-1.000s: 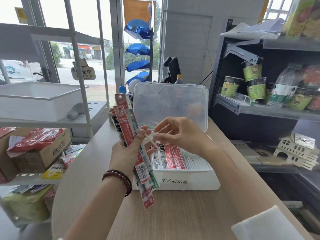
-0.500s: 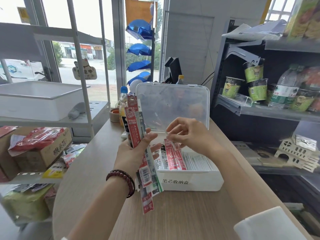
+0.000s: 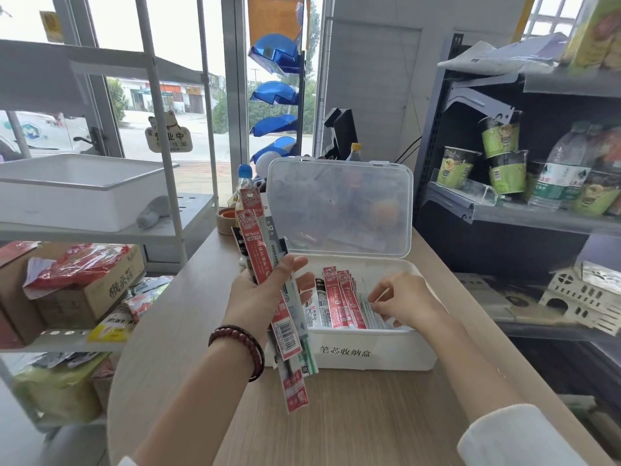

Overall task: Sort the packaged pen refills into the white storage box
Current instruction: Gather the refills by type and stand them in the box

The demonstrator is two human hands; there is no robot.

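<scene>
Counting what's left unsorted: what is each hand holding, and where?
The left hand grips the refill bundle around its middle. The right hand is inside the white box; its hold cannot be told.

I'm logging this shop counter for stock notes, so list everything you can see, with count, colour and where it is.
white storage box: one, white, clear lid open, on wooden counter
red refill packs: several, red-white, box's middle
clear refill packs: several, clear, box's right part
refill bundle: several packs, red and grey, in left hand
tape roll: one, brown, counter's far left
cup noodles: several, green, right shelf
white tray: one, white, left shelf
left hand: grips the refill bundle
right hand: pinches clear refill packs in box
</scene>
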